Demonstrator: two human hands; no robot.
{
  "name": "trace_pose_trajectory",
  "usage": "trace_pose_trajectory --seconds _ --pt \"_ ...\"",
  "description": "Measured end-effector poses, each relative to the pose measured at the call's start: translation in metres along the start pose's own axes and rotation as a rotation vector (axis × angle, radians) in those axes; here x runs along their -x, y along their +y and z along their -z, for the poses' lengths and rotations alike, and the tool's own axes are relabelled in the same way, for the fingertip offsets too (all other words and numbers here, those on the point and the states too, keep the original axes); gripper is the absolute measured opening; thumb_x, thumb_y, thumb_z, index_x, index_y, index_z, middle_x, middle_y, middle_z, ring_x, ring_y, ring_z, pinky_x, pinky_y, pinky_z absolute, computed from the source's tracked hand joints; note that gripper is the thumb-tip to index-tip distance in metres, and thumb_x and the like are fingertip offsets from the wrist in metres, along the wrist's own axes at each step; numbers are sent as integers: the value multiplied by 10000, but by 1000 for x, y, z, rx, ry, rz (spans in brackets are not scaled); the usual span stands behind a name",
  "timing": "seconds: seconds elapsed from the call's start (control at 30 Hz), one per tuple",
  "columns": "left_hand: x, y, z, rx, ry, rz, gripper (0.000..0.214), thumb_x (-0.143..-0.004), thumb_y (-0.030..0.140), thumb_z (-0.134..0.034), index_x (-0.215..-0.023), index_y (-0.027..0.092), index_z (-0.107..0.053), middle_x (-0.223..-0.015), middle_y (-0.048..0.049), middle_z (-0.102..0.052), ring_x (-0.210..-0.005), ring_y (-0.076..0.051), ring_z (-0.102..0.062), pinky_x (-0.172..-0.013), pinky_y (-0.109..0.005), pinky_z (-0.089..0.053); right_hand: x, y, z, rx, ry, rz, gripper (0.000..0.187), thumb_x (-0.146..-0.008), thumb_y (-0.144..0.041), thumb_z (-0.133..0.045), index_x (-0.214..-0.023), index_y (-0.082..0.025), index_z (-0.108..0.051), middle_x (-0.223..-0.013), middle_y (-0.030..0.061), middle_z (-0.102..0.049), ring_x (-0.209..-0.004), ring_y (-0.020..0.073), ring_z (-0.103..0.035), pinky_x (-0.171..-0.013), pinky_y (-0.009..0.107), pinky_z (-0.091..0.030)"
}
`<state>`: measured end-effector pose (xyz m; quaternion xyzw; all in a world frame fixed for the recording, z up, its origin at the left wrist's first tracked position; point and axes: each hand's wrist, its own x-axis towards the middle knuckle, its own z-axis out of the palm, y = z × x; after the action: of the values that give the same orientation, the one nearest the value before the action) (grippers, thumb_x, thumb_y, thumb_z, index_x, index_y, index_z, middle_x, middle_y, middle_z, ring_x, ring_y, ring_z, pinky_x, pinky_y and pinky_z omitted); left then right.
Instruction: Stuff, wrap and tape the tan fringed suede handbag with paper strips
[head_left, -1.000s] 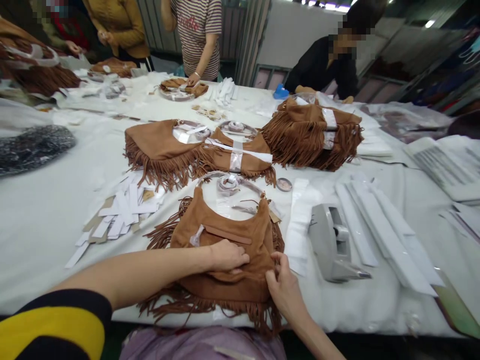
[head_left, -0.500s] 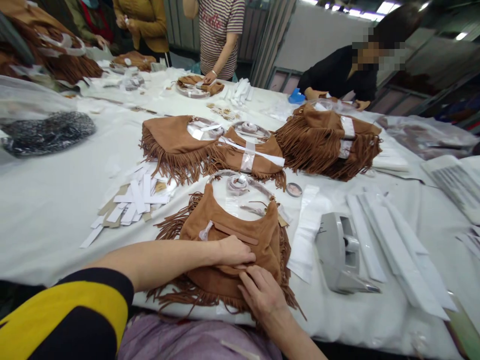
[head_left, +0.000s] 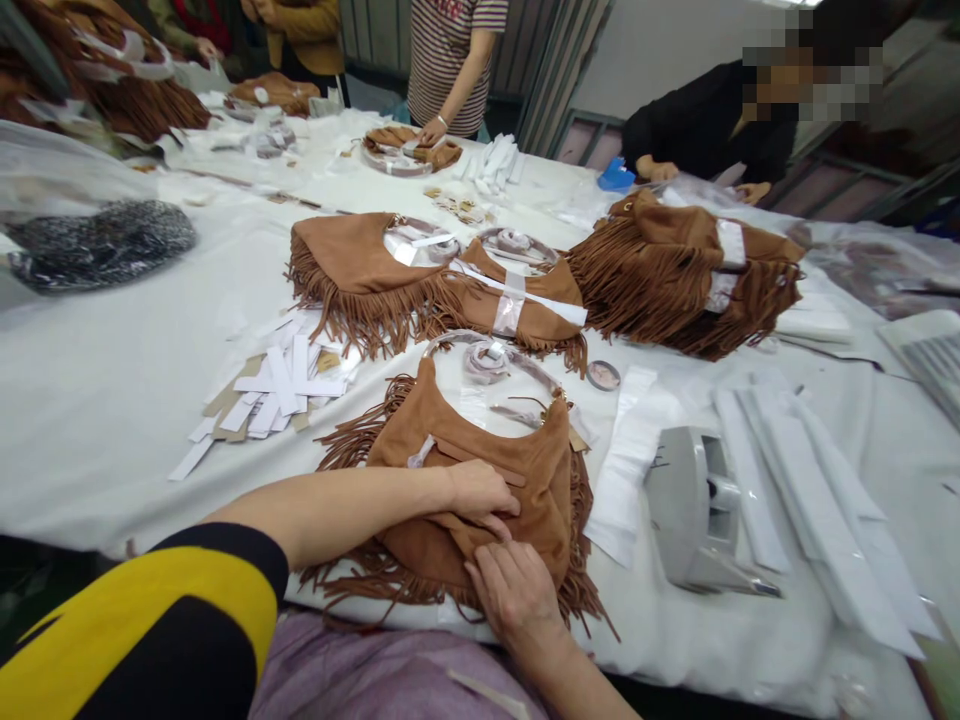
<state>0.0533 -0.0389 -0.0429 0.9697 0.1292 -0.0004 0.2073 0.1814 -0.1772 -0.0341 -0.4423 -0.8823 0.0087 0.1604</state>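
Note:
A brown suede fringed bag [head_left: 540, 470] lies in front of me on the white-covered table [head_left: 105, 420], its ring handle wrapped in clear plastic. My left hand [head_left: 480, 490] lies curled on the bag's front, fingers pressing a fold of the suede. My right hand [head_left: 514, 590] rests just below it at the bag's lower edge, fingers bent and pinching the same fold. The fringe spreads out under both hands.
Two more fringed bags [head_left: 420, 280] and a stack of them [head_left: 675, 270] lie beyond. A grey tape dispenser [head_left: 697, 510] and white paper strips [head_left: 810, 490] lie right, cut strips [head_left: 270, 390] left. Other people [head_left: 457, 50] work at the far edge.
My right hand has slid from the bag's right side to its lower middle, close under my left hand. The view has shifted a little to the left.

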Motion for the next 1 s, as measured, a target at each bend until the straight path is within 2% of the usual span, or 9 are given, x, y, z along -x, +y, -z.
trace_pose_trajectory --seconds 0.17,0.3,0.4,0.5,0.6,0.67,0.8,0.9,1.0 --pt "11 -1 24 213 7 150 294 -942 403 -423 -852 200 -617 -809 -30 -672 -683 -148 -610 -571 -234 -399 -4 10 1 15 2 -124 165 -946 -226 -414 -874 -156 -546 -733 44 -535 -690 187 -449 -667 328 -322" --pt "58 36 49 56 233 394 351 -903 512 -447 -1000 190 -549 -958 -64 -628 -884 -221 -584 -728 -319 -426 -4 13 1 -1 19 -180 216 -958 -231 -373 -794 -177 -503 -706 39 -512 -665 186 -426 -641 325 -298" --pt "95 75 41 -113 302 510 423 -832 526 -564 -1096 199 -507 -1020 -76 -587 -950 -256 -529 -821 -390 -395 -6 13 5 -53 8 -196 232 -960 -240 -358 -770 -185 -479 -708 37 -507 -679 188 -419 -648 328 -291" --pt "114 95 14 -204 289 578 617 -728 546 -679 -1168 166 -472 -1017 -97 -572 -914 -264 -509 -829 -415 -371 -6 13 10 -129 -16 -187 238 -957 -251 -343 -768 -185 -472 -738 42 -511 -706 191 -415 -660 335 -285" --pt "121 86 -10 -210 318 600 631 -676 613 -684 -1072 155 -508 -955 -82 -563 -891 -260 -494 -842 -419 -346 -4 14 12 -195 0 -156 249 -953 -250 -327 -756 -186 -466 -729 39 -505 -698 186 -407 -658 338 -277" --pt "126 72 -18 -165 345 513 568 -689 682 -616 -914 170 -522 -893 -57 -548 -868 -241 -480 -838 -403 -337 -3 15 9 -235 33 -139 260 -951 -239 -317 -736 -189 -455 -698 30 -493 -676 177 -402 -648 333 -274" --pt "138 43 -26 -69 352 276 559 -718 737 -526 -726 182 -456 -803 -27 -511 -793 -196 -445 -762 -344 -333 -5 16 -5 -255 105 -170 325 -955 -219 -308 -639 -204 -384 -597 -3 -423 -597 150 -376 -609 320 -260" --pt "141 31 -33 -48 362 212 562 -721 738 -522 -672 186 -425 -770 -23 -496 -761 -186 -424 -713 -332 -315 -9 15 -13 -245 137 -210 367 -960 -253 -335 -595 -209 -345 -556 -18 -386 -564 139 -367 -593 313 -258" --pt "141 29 -37 -52 359 187 559 -724 734 -521 -664 185 -434 -773 -26 -502 -763 -189 -425 -700 -336 -305 -9 14 -15 -221 165 -187 374 -937 -391 -423 -612 -208 -395 -574 -15 -422 -579 143 -392 -595 307 -274"
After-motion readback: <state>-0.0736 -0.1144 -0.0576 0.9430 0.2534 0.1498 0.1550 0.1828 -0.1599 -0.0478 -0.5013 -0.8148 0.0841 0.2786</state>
